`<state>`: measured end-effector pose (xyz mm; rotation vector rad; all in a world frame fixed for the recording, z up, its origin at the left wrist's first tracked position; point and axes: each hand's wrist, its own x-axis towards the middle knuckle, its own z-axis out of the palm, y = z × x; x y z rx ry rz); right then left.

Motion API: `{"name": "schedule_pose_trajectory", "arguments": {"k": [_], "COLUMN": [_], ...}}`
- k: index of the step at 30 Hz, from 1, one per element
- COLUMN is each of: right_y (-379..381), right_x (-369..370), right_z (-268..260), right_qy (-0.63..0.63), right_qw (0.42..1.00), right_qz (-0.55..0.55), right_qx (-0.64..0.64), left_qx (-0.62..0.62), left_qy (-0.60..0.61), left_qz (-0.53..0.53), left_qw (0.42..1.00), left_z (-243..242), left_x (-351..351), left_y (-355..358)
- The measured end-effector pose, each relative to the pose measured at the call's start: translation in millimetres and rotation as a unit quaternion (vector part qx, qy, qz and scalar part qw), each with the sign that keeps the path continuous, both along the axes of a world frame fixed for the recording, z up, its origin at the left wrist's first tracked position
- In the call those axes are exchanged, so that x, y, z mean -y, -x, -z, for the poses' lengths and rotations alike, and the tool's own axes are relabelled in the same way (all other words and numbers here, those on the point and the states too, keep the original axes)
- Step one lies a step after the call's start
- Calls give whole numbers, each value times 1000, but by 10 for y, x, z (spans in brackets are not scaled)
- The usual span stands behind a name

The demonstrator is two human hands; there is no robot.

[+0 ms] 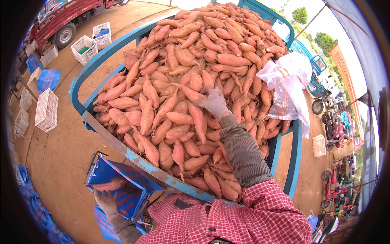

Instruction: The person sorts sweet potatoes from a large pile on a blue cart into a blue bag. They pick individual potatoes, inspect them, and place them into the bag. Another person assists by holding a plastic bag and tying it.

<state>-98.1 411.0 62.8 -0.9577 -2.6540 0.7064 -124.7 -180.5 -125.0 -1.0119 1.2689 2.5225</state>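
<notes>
A large heap of reddish-orange sweet potatoes point(170, 119) fills the blue metal cargo bed point(143, 164) in front of me. My right hand point(214, 102), in a pale grey glove, reaches into the middle of the heap. Its thumb and fingers close around the near end of a long sweet potato point(189, 91). Low on the left, my gloved left hand point(106, 203) is at the mouth of a blue striped bag point(129, 195) held open on a metal frame. One sweet potato point(109, 184) lies just beyond its fingertips; whether the fingers grip it is unclear.
Clear plastic sheeting point(285, 88) drapes over the bed's right side. White plastic crates point(46, 109) and a blue striped bag point(48, 80) stand on the dirt ground at left. A red truck point(65, 18) is parked behind. Scooters point(330, 186) line the right.
</notes>
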Motion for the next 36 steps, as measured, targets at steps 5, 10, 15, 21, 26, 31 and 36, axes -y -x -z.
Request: {"name": "schedule_pose_trajectory", "arguments": {"k": [5, 10, 15, 21, 26, 31, 36], "right_y": [-273, -1258, -1841, -1448, -1107, -790, -940], "right_x": [120, 329, 361, 769, 586, 655, 1104], "right_z": [-126, 58, 55, -597, -720, -270, -76], "right_qy": [20, 159, 518, 134, 347, 441, 443], "right_qw": [1000, 986, 758, 976, 915, 877, 886], "right_qz": [-16, -25, 38, -109, 11, -133, -90], "right_qx": [10, -41, -395, -129, -205, -136, -105], "left_qx": [-200, -427, -428, -293, -152, -166, -202], "left_qy": [61, -41, -227, -348, -452, -432, -427], "left_qz": [71, 197, 390, 518, 477, 406, 376], "left_qw": [975, 882, 783, 724, 738, 788, 798], "left_z": [-402, -1433, -1737, -1626, -1415, -1362, -1454], "left_x": [-883, -2009, -3045, -3912, -3857, -3881, -3766], "left_y": [535, 626, 287, -382, -236, -144, -18]}}
